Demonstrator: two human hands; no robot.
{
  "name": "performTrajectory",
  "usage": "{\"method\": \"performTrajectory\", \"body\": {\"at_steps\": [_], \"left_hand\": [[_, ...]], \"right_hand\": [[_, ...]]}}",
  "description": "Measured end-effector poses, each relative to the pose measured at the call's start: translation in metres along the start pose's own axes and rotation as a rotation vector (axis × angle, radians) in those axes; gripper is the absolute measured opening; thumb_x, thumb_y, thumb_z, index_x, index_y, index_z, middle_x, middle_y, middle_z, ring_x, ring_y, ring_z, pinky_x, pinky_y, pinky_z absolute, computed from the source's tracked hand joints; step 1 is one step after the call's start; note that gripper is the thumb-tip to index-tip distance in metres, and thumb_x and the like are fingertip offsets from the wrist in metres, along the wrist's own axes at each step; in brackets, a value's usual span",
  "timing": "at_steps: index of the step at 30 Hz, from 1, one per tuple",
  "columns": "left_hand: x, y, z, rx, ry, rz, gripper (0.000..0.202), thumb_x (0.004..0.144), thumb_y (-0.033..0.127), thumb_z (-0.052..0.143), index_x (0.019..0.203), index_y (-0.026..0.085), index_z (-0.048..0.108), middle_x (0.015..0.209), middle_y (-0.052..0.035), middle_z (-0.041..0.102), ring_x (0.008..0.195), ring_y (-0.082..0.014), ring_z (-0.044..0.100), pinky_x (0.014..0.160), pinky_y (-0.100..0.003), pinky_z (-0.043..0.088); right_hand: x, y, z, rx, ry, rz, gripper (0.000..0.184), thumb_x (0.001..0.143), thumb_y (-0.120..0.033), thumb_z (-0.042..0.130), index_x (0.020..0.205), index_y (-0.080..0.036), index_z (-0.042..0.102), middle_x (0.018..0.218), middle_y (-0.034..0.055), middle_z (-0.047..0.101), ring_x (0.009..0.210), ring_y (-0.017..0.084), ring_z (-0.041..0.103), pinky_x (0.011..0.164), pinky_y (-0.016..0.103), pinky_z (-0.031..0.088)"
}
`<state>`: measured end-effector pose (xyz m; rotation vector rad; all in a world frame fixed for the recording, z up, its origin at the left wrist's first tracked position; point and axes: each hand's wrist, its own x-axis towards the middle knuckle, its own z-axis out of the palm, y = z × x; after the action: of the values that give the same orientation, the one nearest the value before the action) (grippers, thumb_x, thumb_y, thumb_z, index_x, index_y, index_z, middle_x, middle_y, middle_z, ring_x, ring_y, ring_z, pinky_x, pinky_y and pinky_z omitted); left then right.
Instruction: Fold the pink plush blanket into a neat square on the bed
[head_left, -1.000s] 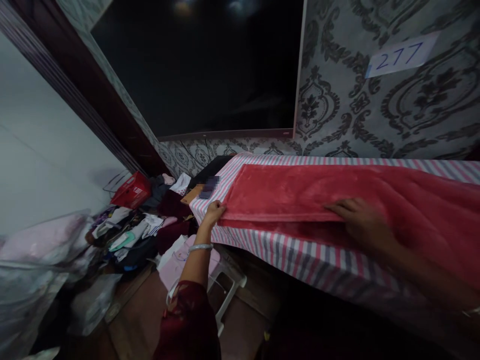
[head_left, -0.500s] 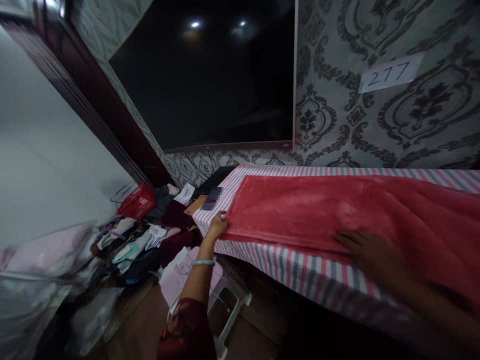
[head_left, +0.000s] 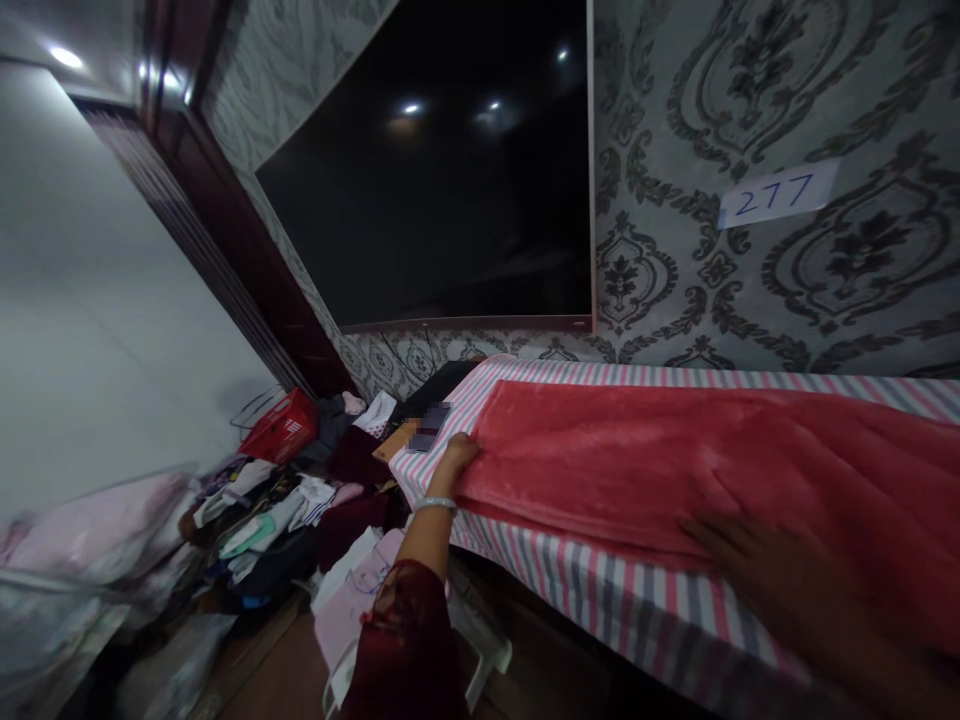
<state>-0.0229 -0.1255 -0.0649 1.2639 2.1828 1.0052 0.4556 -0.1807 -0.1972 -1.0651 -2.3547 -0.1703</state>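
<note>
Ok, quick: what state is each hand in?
Left hand: curled at the red cloth's left end; grip can't be told.
Right hand: open, fingers extended on the cloth.

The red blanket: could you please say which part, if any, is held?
The left hand seems to hold the red blanket by its left edge; the right hand lies on its near side.

Red blanket [head_left: 600,450] is plush cloth, softly lustrous. Striped cover [head_left: 570,575] is cloth, matt. Screen [head_left: 450,220] looks smooth, glossy. Red basket [head_left: 281,430] appears plastic; number label [head_left: 780,195], paper. Bracelet [head_left: 435,503] looks smooth.
</note>
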Motion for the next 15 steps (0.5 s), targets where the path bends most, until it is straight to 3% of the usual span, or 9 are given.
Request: {"method": "performTrajectory", "body": {"at_steps": [4, 6, 8, 13, 15], "left_hand": [[0.017, 0.020, -0.022, 0.234, 0.092, 0.046, 0.016, 0.080, 0.026, 0.075, 0.085, 0.014, 0.066, 0.090, -0.0078, 0.070, 0.086, -0.0179, 0.064, 0.079, -0.030, 0.048], [0.021, 0.027, -0.033, 0.337, 0.115, 0.074, 0.019, 0.080, 0.027, 0.073, 0.091, 0.013, 0.068, 0.093, -0.0115, 0.072, 0.092, -0.0204, 0.065, 0.080, -0.029, 0.047], [0.020, 0.028, -0.039, 0.446, 0.104, 0.088, 0.021, 0.082, 0.028, 0.069, 0.095, 0.012, 0.068, 0.091, -0.0123, 0.072, 0.092, -0.0218, 0.066, 0.079, -0.029, 0.047], [-0.001, 0.023, -0.029, 0.729, 0.057, 0.171, 0.020, 0.085, 0.021, 0.057, 0.093, 0.006, 0.069, 0.087, -0.0171, 0.071, 0.081, -0.0238, 0.068, 0.071, -0.030, 0.048], [-0.007, 0.029, -0.017, 0.820, 0.109, 0.263, 0.029, 0.089, 0.019, 0.048, 0.103, 0.000, 0.066, 0.093, -0.0218, 0.070, 0.085, -0.0264, 0.069, 0.073, -0.032, 0.049]], "right_hand": [[0.023, -0.009, -0.019, 0.034, 0.106, -0.027, 0.056, 0.085, -0.020, 0.041, 0.135, -0.033, 0.064, 0.128, 0.0056, 0.068, 0.115, 0.033, 0.064, 0.094, 0.052, 0.054], [0.035, -0.027, -0.031, 0.021, 0.138, -0.077, 0.060, 0.085, -0.014, 0.039, 0.139, -0.030, 0.060, 0.128, 0.0069, 0.067, 0.114, 0.031, 0.063, 0.093, 0.048, 0.055], [0.042, -0.049, -0.037, 0.006, 0.081, -0.109, 0.060, 0.084, -0.008, 0.040, 0.138, -0.027, 0.061, 0.122, 0.0084, 0.069, 0.106, 0.027, 0.065, 0.088, 0.042, 0.055], [0.044, -0.080, -0.020, -0.023, 0.053, -0.066, 0.053, 0.081, -0.006, 0.050, 0.129, -0.024, 0.064, 0.125, 0.0099, 0.067, 0.105, 0.026, 0.061, 0.090, 0.043, 0.048], [0.046, -0.083, -0.019, 0.004, 0.025, -0.015, 0.048, 0.086, -0.009, 0.052, 0.131, -0.025, 0.062, 0.126, 0.0096, 0.066, 0.107, 0.025, 0.058, 0.094, 0.044, 0.046]]}}
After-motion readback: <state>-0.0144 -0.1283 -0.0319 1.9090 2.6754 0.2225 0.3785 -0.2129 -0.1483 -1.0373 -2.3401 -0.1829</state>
